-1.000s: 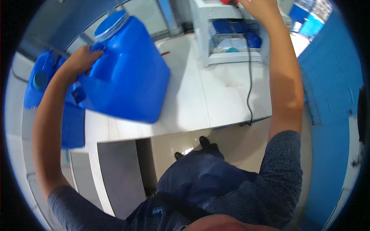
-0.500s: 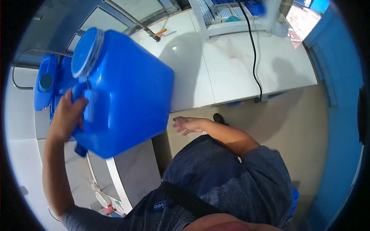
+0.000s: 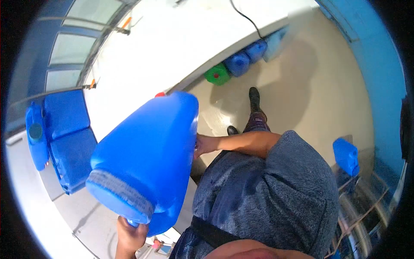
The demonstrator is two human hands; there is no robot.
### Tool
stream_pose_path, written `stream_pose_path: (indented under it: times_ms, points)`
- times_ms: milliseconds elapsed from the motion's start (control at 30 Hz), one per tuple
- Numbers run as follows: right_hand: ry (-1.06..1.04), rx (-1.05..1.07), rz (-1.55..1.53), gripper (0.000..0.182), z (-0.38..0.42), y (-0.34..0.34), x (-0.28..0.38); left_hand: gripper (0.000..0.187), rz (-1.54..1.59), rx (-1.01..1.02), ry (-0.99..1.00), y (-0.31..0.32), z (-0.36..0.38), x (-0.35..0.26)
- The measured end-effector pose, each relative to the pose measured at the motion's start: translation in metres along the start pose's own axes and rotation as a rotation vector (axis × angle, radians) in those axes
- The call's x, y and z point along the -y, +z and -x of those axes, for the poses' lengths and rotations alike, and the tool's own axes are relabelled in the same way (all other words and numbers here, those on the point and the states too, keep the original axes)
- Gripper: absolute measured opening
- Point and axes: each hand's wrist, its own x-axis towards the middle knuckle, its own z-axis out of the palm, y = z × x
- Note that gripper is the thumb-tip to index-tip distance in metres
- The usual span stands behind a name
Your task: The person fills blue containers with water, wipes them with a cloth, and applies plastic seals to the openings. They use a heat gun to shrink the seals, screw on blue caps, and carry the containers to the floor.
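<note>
A large blue jug (image 3: 148, 138) hangs tilted over the counter edge, its wide capped mouth pointing down toward the lower left, with greyish wrapping around the neck. At that neck, my left hand (image 3: 130, 235) is closed around the handle. My right hand (image 3: 204, 145) presses against the jug's base end, its fingers curled and partly hidden behind the plastic. A bit of red shows just beyond the jug's upper edge.
A white counter (image 3: 172, 39) runs across the top. Blue containers (image 3: 67, 114) stand at the left. Green (image 3: 217, 74) and blue jugs (image 3: 238, 64) sit on the floor beneath the counter. Another blue can (image 3: 345, 156) is at the right, above a metal rack (image 3: 360, 216).
The jug has swung so its mouth points down and left instead of up. My left hand moved down with it, and my right hand, free before, now touches the jug. The view has shifted.
</note>
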Motion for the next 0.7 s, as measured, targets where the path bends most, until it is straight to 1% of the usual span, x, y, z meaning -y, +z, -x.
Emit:
stream_pose_path:
  times_ms: [33,67,100,133,167,200,233,267,300,367,400,433,467,500,533,567,600,633,667,700]
  points:
    - [-0.011,-0.026,-0.009,0.13,0.015,0.006,-0.007,0.017,-0.081,0.023,-0.115,0.004,-0.006,-0.013]
    - [0.011,-0.058,0.089,0.121,0.028,0.01,-0.011,0.016,-0.168,0.038,-0.225,0.008,-0.019,-0.027]
    - [0.028,-0.096,0.192,0.113,0.039,0.004,-0.014,0.016,-0.19,0.054,-0.2,0.02,-0.034,-0.036]
    - [0.046,-0.13,0.289,0.102,0.045,-0.025,-0.026,0.018,-0.188,0.117,-0.21,0.036,-0.054,-0.041]
    - [0.054,-0.178,0.405,0.092,0.051,-0.082,-0.047,0.021,-0.187,0.172,-0.256,0.065,-0.101,-0.045]
    - [0.063,-0.278,0.552,0.082,0.072,-0.134,-0.063,0.021,-0.144,0.286,-0.42,0.086,-0.126,-0.041]
    - [0.073,-0.402,0.692,0.072,0.108,-0.187,-0.075,0.024,-0.179,0.34,-0.267,0.108,-0.147,0.013]
    - [0.182,-0.535,0.828,0.064,0.16,-0.236,-0.061,0.026,-0.227,0.411,-0.3,0.134,-0.172,0.049]
    - [0.291,-0.666,0.938,0.057,0.231,-0.278,-0.044,0.028,-0.145,0.43,-0.349,0.17,-0.198,0.065]
    - [0.529,-0.858,1.152,0.045,0.407,-0.329,-0.015,0.033,-0.327,0.602,-0.404,0.248,-0.25,0.082]
    - [0.668,-0.916,1.266,0.04,0.507,-0.334,-0.009,0.037,-0.446,0.646,-0.31,0.292,-0.277,0.111]
    - [0.808,-0.935,1.368,0.036,0.613,-0.325,-0.005,0.041,-0.566,0.684,-0.227,0.337,-0.302,0.144]
    - [1.031,-1.248,1.12,0.037,0.698,-0.302,-0.002,0.045,-0.544,0.712,-0.262,0.388,-0.326,0.157]
    - [0.988,-1.443,0.962,0.041,0.81,-0.281,-0.032,0.05,-0.585,0.746,-0.171,0.435,-0.35,0.153]
    - [1.284,-1.341,1.076,0.04,0.88,-0.238,-0.038,0.055,-0.627,0.773,-0.076,0.482,-0.374,0.149]
    - [1.6,-1.162,1.192,0.04,0.944,-0.196,-0.041,0.06,-0.668,0.794,0.02,0.528,-0.398,0.143]
    - [1.875,-0.937,1.271,0.04,1.006,-0.156,-0.042,0.062,-0.721,0.815,0.038,0.572,-0.425,0.122]
    - [1.958,-1.02,1.073,0.04,1.011,-0.12,-0.028,0.064,-0.773,0.834,0.049,0.605,-0.445,0.108]
    - [1.925,-1.313,0.827,0.04,0.997,-0.099,-0.014,0.067,-0.834,0.865,-0.008,0.639,-0.469,0.085]
    - [1.841,-1.551,0.654,0.04,0.99,-0.085,-0.009,0.07,-0.896,0.892,-0.056,0.679,-0.5,0.054]
